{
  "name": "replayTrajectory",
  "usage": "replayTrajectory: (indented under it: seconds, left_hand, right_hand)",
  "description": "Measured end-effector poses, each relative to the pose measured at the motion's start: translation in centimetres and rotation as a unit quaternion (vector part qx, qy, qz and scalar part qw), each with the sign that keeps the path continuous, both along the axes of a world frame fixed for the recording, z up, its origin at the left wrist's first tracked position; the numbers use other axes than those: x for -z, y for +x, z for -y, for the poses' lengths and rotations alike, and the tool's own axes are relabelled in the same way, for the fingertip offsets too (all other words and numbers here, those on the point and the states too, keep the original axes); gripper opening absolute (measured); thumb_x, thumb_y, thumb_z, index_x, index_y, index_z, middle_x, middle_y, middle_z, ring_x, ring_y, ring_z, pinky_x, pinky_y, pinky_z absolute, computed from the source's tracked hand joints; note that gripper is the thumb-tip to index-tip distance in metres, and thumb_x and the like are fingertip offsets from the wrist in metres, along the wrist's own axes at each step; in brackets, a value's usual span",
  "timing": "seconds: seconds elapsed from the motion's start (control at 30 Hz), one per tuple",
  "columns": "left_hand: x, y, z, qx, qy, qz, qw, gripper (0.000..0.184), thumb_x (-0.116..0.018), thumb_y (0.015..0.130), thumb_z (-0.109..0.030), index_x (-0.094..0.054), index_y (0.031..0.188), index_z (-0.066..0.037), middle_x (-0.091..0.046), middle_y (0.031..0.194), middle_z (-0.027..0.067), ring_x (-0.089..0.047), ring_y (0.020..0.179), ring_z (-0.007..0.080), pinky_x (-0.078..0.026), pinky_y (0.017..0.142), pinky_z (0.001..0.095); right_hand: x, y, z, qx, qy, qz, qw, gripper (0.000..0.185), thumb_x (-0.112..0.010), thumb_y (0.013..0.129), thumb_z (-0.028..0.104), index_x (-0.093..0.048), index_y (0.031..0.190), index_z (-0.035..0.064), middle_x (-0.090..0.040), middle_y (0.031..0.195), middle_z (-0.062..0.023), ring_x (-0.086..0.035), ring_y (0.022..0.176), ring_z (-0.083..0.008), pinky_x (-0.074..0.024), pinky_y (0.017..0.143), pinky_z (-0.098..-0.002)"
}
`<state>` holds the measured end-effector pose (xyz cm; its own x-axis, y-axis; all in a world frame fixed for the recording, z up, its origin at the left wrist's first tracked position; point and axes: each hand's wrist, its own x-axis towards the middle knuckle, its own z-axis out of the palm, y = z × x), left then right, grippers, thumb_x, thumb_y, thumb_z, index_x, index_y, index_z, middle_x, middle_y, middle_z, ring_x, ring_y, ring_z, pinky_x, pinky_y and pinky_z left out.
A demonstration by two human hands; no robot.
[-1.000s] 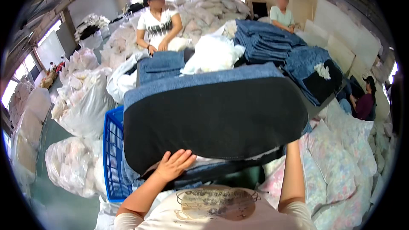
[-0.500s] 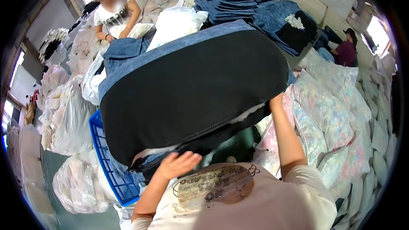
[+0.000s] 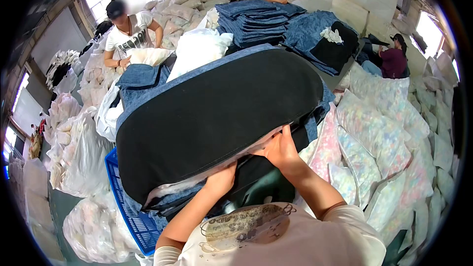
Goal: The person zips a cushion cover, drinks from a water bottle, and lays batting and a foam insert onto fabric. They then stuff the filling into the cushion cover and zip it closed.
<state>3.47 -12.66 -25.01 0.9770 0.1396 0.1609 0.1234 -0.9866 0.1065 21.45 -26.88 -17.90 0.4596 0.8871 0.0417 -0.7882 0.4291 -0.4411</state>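
A large stuffed cushion (image 3: 217, 108) lies in front of me, black fabric facing up and blue cloth along its far side. Along its near edge runs an open seam, with pale pinkish-white filling showing inside. My right hand (image 3: 280, 150) grips the edge of this opening right of the middle, thumb side up. Just left of it, my left hand (image 3: 221, 178) holds the lower side of the same edge, its fingertips hidden under the fabric. Below the cushion, more black and blue cloth is partly covered.
A blue plastic basket (image 3: 129, 207) stands under the cushion's left end. Folded blue covers (image 3: 251, 22) are stacked beyond. Bags of colourful filling (image 3: 374, 133) crowd the right, and clear plastic bags (image 3: 79, 152) the left. A person (image 3: 130, 34) works across at the far left; others sit or stand farther back.
My right hand has moved from the cushion's right end inward to the seam. My left hand, open before, has come up onto the edge. The cushion's right end has shifted slightly left.
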Motion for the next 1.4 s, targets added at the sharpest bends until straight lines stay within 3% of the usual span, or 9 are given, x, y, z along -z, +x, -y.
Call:
replayTrajectory:
  seconds: [0.17,0.3,0.47,0.6,0.7,0.8,0.97,1.13,1.4]
  left_hand:
    - [0.6,0.8,-5.2,0.113,-0.272,-0.065,0.954,0.047,-0.056,0.087,-0.016,-0.06,0.132,-0.008,-0.056,0.136,0.0204,-0.051,0.126,0.0342,-0.036,0.11,0.0453]
    - [2.7,0.6,-2.9,0.133,0.008,-0.003,0.991,0.055,-0.051,0.09,-0.031,-0.052,0.143,-0.014,-0.047,0.147,0.0171,-0.042,0.137,0.033,-0.029,0.115,0.0488]
    - [8.7,1.2,-2.5,0.124,-0.063,-0.009,0.99,0.07,-0.054,0.095,-0.045,-0.032,0.155,-0.016,-0.03,0.158,0.02,-0.035,0.142,0.0374,-0.028,0.116,0.0499]
    - [10.6,0.9,-2.9,0.134,-0.066,-0.038,0.988,0.068,-0.054,0.096,-0.044,-0.034,0.154,-0.015,-0.027,0.159,0.0194,-0.03,0.144,0.0375,-0.026,0.117,0.0514]
    - [8.2,1.6,-3.3,0.144,-0.09,-0.043,0.985,0.066,-0.053,0.096,-0.044,-0.036,0.153,-0.014,-0.025,0.16,0.019,-0.027,0.146,0.0375,-0.025,0.118,0.0522]
    - [6.4,2.6,-3.4,0.158,-0.095,-0.046,0.982,0.064,-0.053,0.097,-0.043,-0.038,0.151,-0.012,-0.024,0.16,0.0186,-0.024,0.147,0.0375,-0.024,0.118,0.0529]
    - [3.9,3.5,-4.6,0.185,-0.254,-0.03,0.949,0.063,-0.057,0.096,-0.038,-0.038,0.151,-0.013,-0.016,0.163,0.0159,-0.011,0.152,0.0335,-0.018,0.121,0.0547]
    - [6.3,3.7,-4.6,0.173,-0.043,-0.032,0.983,0.079,-0.067,0.088,-0.044,-0.032,0.153,-0.016,-0.018,0.163,0.0152,-0.018,0.151,0.0347,-0.019,0.12,0.0557]
    - [3.7,3.1,-2.5,0.139,-0.133,0.006,0.981,0.077,-0.071,0.085,-0.037,-0.039,0.15,-0.013,-0.027,0.16,0.0149,-0.025,0.148,0.0353,-0.023,0.118,0.0545]
  right_hand:
    - [3.6,0.8,2.1,-0.046,-0.11,-0.015,0.993,0.047,-0.031,0.105,0.04,-0.049,0.139,0.0139,-0.055,0.14,-0.0104,-0.053,0.127,-0.037,-0.041,0.102,-0.065]
    - [2.6,-0.4,2.9,-0.068,-0.2,-0.058,0.976,0.055,-0.032,0.104,0.047,-0.051,0.138,0.0073,-0.059,0.135,-0.0114,-0.053,0.125,-0.0371,-0.0422,0.099,-0.0659]
    - [-1.2,1.1,1.1,-0.115,-0.198,-0.011,0.973,0.043,-0.047,0.101,0.037,-0.055,0.128,0.0039,-0.061,0.119,-0.0098,-0.059,0.115,-0.0294,-0.0431,0.103,-0.0546]
    - [0.9,1.8,-1.1,-0.02,-0.401,0.49,0.774,0.033,-0.052,0.097,0.016,-0.06,0.124,0.0002,-0.065,0.119,-0.0155,-0.062,0.112,-0.0272,-0.0465,0.102,-0.0401]
    - [6.3,2.5,-4.3,0.074,-0.226,-0.117,0.964,0.03,-0.055,0.092,0.008,-0.064,0.12,0.0008,-0.068,0.114,-0.0161,-0.065,0.107,-0.0275,-0.0496,0.097,-0.0395]
    - [13.1,5.7,-7.2,0.082,-0.244,0.097,0.961,0.036,-0.048,0.093,0.017,-0.063,0.119,-0.0033,-0.068,0.115,-0.0172,-0.064,0.108,-0.0299,-0.0486,0.1,-0.0416]
    - [8.7,9.5,-16.4,0.0,-0.239,0.032,0.97,0.038,-0.046,0.095,0.022,-0.064,0.117,-0.002,-0.068,0.113,-0.0164,-0.065,0.105,-0.028,-0.0523,0.096,-0.0384]
    - [13.5,11.8,-23.1,0.039,-0.182,-0.051,0.981,0.036,-0.047,0.092,0.012,-0.062,0.117,-0.008,-0.067,0.115,-0.0209,-0.067,0.105,-0.0315,-0.0557,0.093,-0.0438]
    - [7.6,12.9,-10.2,-0.183,-0.12,0.108,0.97,0.022,-0.055,0.096,0.018,-0.067,0.104,0.0016,-0.071,0.099,-0.0086,-0.068,0.104,-0.0229,-0.0545,0.09,-0.0368]
